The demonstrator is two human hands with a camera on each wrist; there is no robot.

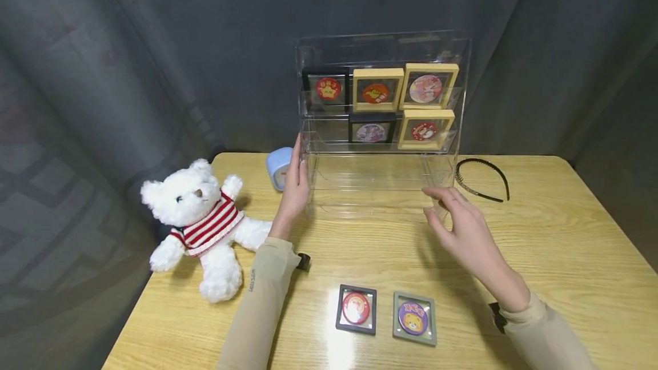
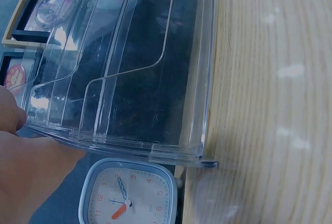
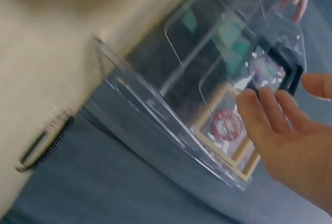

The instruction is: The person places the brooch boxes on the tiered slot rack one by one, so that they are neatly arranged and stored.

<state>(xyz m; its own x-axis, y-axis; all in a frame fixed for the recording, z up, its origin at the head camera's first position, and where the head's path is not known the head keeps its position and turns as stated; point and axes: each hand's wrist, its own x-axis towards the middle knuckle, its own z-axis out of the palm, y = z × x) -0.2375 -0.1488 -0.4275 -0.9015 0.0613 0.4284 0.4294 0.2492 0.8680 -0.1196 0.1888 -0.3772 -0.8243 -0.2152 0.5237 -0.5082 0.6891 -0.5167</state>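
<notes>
A clear tiered display rack (image 1: pixel 370 179) stands upright on the table. Its upper two tiers hold several square frames with round badges, among them a yellow frame (image 1: pixel 426 129) and a black frame (image 1: pixel 372 130); the lower tiers hold none. Against the rack's left side lies my left hand (image 1: pixel 295 190), its fingers extended along the panel. My right hand (image 1: pixel 465 227) is in front of the rack's lower right, thumb and fingers apart with nothing between them. Nearer to me, a black frame with a red badge (image 1: pixel 356 309) and a grey frame with a purple bear badge (image 1: pixel 413 318) lie flat.
A white teddy bear (image 1: pixel 205 227) in a striped sweater sits at the left. Behind my left hand is a blue clock (image 2: pixel 127 193), close beside the rack. A black toothed headband (image 1: pixel 483 176) lies right of the rack. Dark curtains (image 1: pixel 231 44) hang behind the table.
</notes>
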